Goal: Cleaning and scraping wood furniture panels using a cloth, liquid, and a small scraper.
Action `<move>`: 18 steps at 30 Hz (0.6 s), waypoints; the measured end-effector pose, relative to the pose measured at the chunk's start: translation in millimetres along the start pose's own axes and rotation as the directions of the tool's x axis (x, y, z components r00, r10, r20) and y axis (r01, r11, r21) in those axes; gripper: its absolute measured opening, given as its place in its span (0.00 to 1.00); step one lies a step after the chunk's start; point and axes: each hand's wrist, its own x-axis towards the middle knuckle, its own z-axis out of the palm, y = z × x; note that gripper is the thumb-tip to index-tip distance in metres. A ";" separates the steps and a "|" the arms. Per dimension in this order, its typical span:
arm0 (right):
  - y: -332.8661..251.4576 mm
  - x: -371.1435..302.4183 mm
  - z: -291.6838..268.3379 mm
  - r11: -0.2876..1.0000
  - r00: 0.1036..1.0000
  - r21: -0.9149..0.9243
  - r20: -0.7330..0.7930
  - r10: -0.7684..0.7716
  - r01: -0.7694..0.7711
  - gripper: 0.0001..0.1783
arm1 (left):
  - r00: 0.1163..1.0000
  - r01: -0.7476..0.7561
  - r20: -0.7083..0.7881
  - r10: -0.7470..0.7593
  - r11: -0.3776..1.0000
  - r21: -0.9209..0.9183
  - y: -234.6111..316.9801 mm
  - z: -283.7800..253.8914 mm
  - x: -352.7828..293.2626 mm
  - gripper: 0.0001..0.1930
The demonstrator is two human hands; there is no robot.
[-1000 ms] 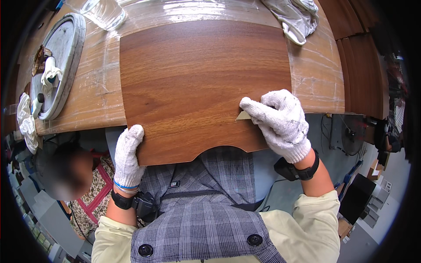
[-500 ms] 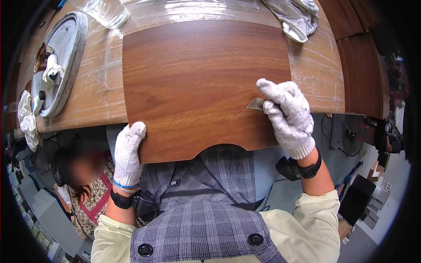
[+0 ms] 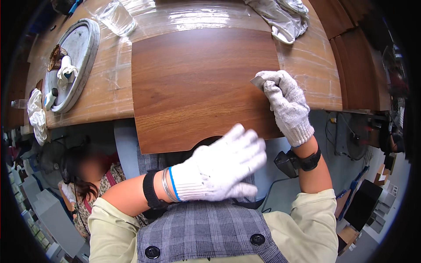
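A flat brown wood-grain board (image 3: 197,83), with a curved notch in its near edge, lies on the plastic-wrapped table and juts out toward me. Both hands wear white knitted gloves. My right hand (image 3: 287,105) is closed around a small flat metal blade (image 3: 257,82) at the board's right edge; the slanted tip sticks out between thumb and fingers. My left hand (image 3: 221,168) holds nothing. It hovers by the notch with its fingers stretched and somewhat apart, slightly blurred, and covers part of the board's near edge.
A round grey tray (image 3: 93,48) at left holds a crumpled brown piece and a white cloth (image 3: 66,70). Behind it stands a clear cup (image 3: 118,19). A pale rag (image 3: 287,22) lies at the far right, near brown panels (image 3: 357,70). Another person (image 3: 105,179) is at lower left.
My left hand has let go of the board's left near corner and moved right to the notch, opening out. My right hand has lifted slightly away with the blade, toward the board's right edge.
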 end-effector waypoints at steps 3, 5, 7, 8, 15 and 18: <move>-0.9 -1.2 -2.6 1.000 1.000 -0.015 0.016 -0.006 0.006 0.09 | 0.953 -0.022 0.229 0.196 0.803 -0.596 5.3 -2.0 -0.4 0.31; -0.6 -1.8 -4.1 1.000 1.000 -0.025 0.014 0.006 -0.005 0.09 | 0.984 0.005 -0.172 -0.040 0.980 -0.201 -9.7 -23.3 -0.8 0.34; -3.9 -0.9 -3.5 0.999 0.999 -0.005 -0.002 0.033 -0.033 0.09 | 0.906 0.360 -0.312 -0.287 0.909 0.211 -25.2 -26.4 3.1 0.38; -2.8 -0.5 -3.5 1.000 1.000 -0.003 0.002 0.028 -0.028 0.09 | 0.872 0.438 -0.371 -0.319 0.845 0.305 -32.3 -19.9 2.4 0.39; -3.7 3.7 2.3 0.960 0.982 -0.204 0.020 -0.190 0.190 0.07 | 0.967 0.164 0.251 -0.036 0.843 -0.513 2.1 -34.0 -14.4 0.18; -0.4 6.7 3.4 0.889 0.955 -0.351 0.065 -0.289 0.293 0.08 | 0.957 0.193 -0.133 -0.256 0.911 -0.364 -8.2 -48.1 -36.9 0.11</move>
